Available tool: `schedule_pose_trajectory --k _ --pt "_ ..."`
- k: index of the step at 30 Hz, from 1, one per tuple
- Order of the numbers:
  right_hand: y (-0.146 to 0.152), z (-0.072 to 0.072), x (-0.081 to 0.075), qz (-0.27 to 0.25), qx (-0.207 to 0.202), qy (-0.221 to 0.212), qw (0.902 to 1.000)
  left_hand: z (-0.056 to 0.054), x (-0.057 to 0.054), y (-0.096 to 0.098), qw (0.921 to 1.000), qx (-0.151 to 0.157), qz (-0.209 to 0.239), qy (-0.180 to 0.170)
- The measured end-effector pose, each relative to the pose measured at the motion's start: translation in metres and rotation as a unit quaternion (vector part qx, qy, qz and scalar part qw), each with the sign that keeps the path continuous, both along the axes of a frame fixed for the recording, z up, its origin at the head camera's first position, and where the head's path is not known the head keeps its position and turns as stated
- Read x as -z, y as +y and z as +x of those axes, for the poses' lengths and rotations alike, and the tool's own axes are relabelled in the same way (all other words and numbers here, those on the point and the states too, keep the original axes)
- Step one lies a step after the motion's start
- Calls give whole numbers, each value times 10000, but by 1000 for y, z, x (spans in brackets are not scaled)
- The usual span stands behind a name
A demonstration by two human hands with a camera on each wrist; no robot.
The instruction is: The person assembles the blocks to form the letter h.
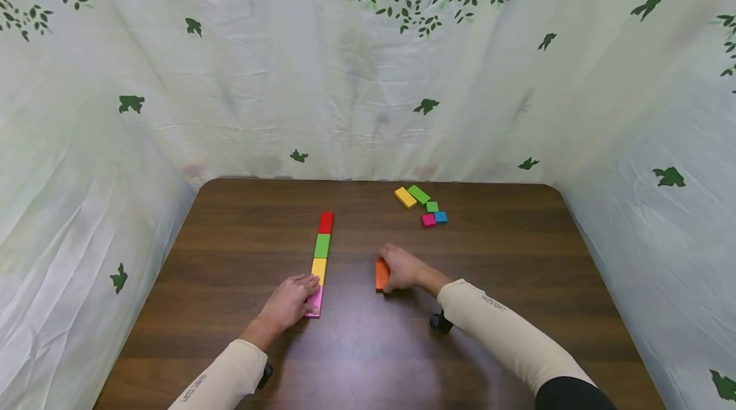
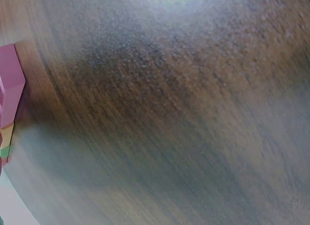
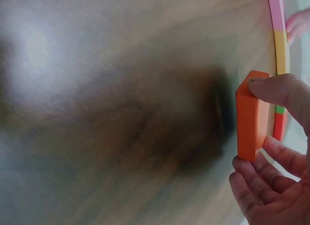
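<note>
My right hand (image 1: 400, 267) grips an orange block (image 3: 248, 123) by its two ends, thumb on one and fingertips at the other. A dark shadow lies on the table beside the block. To its left runs a straight row of blocks: red (image 1: 326, 223), green (image 1: 322, 246), yellow (image 1: 319, 269) and, nearest me, pink (image 1: 314, 305). My left hand (image 1: 289, 300) rests at the near end of this row, fingers by the yellow-pink joint and thumb on the pink block. The left wrist view catches only the row's edge, with the pink block (image 2: 10, 84) largest.
Toward the table's back edge lies a loose group: a yellow block (image 1: 405, 198), a longer green block (image 1: 418, 195), a small green block (image 1: 432, 207), a blue block (image 1: 441, 217) and a magenta block (image 1: 429, 221). A leaf-printed white curtain (image 1: 345, 78) surrounds the brown wooden table (image 1: 494, 237).
</note>
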State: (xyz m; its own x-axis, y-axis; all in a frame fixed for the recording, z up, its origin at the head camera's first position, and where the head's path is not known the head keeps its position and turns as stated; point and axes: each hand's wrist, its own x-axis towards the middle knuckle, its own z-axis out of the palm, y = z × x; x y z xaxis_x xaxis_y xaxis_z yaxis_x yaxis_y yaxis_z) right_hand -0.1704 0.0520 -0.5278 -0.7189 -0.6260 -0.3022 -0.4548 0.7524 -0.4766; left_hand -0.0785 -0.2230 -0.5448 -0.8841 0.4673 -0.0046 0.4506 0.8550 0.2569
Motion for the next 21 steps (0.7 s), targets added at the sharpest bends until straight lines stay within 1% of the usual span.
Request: schedule_pose_trajectory --k 5,9,11,13,18,20,21 --pt "0 9 -2 -46 22 -5 10000 -1 -1 0 10000 10 9 23" --pt "-1 15 0 -46 -67 82 9999 -1 -2 0 10000 10 6 6" --pt "-2 19 2 -59 -79 46 9999 0 -2 0 10000 11 -3 -28" --pt "-2 23 3 -89 -88 47 9999 0 -1 -1 10000 70 -42 8" --pt "-3 31 9 -149 -127 145 9997 0 0 -2 9991 283 -38 312" --pt "-4 32 11 -179 -151 197 9995 0 0 -2 9990 289 -13 341" --pt "-4 33 12 -202 -155 227 9994 0 0 -2 9993 242 -18 296"
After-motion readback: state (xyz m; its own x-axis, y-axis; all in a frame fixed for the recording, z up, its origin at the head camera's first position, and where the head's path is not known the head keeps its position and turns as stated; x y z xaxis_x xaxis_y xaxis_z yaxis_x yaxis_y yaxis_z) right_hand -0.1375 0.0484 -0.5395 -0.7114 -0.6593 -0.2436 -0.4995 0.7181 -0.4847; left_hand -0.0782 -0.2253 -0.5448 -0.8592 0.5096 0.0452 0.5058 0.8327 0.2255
